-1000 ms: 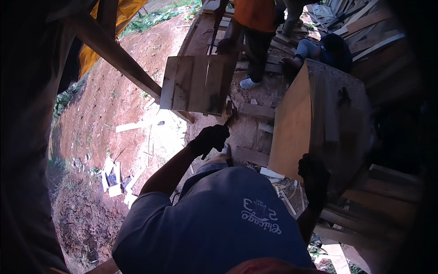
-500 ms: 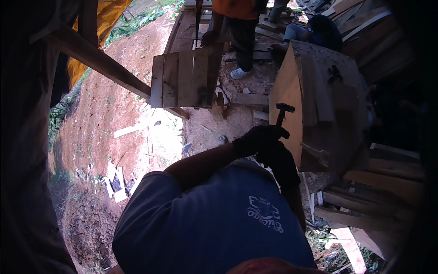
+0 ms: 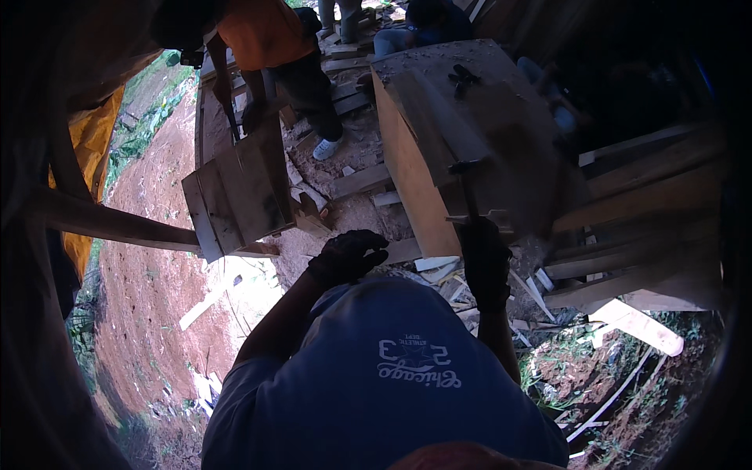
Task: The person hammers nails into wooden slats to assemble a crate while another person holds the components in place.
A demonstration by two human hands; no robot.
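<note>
My right hand [image 3: 484,262], in a dark glove, is closed round the handle of a hammer [image 3: 470,196]. The hammer points away from me, its dark head over the near part of a large wooden box [image 3: 501,102]. That box has a light plywood side [image 3: 415,168] facing left and loose boards [image 3: 419,117] lying along its top. To the left, my left hand [image 3: 348,254], gloved too, hovers over the ground. Its fingers are bent and apart, with nothing visible in them.
A co-worker in an orange shirt [image 3: 258,35] bends over a planked wooden piece [image 3: 235,196] at the left. A dark object [image 3: 464,78] lies on the box's far part. Another person [image 3: 427,23] is behind it. Stacked boards [image 3: 627,258] fill the right; a post [image 3: 117,223] slants in from the left.
My hands, together at the hammer before, are now apart: the left has let go and moved left. The view has turned right, and the orange-shirted co-worker now bends lower.
</note>
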